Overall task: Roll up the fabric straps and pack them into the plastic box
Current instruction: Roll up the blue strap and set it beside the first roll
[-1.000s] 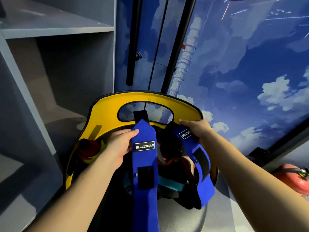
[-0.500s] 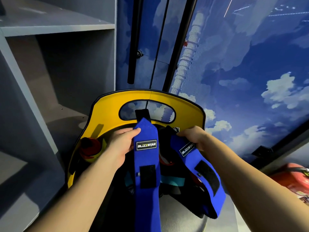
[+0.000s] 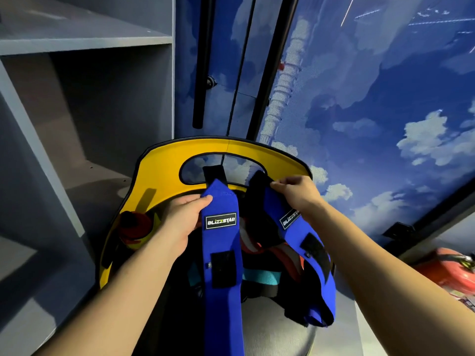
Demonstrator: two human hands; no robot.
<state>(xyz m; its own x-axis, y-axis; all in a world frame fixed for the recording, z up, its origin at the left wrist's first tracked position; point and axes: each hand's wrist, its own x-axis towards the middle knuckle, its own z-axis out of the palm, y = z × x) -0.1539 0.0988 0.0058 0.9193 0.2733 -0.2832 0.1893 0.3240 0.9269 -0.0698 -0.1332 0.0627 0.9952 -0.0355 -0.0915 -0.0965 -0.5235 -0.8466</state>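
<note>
Right hand [image 3: 299,195]: raised since a second ago, its fingertips now pinching the black top end of the right blue strap [image 3: 298,224] above the label, where earlier it gripped the strap at label height. Right blue strap: lower part has swung outward from beneath that hand and now hangs further toward the person, folded tail below the wrist. Left hand [image 3: 183,217]: thumb shifted slightly along the edge of the left blue strap [image 3: 222,253].

Count taken: two blue straps, one [image 3: 222,253] and a second [image 3: 305,242], each bearing one label and one black fastening patch. Two hands, left [image 3: 183,219] and right [image 3: 299,194]. One yellow seat back [image 3: 159,176]. One red extinguisher [image 3: 447,268].
</note>
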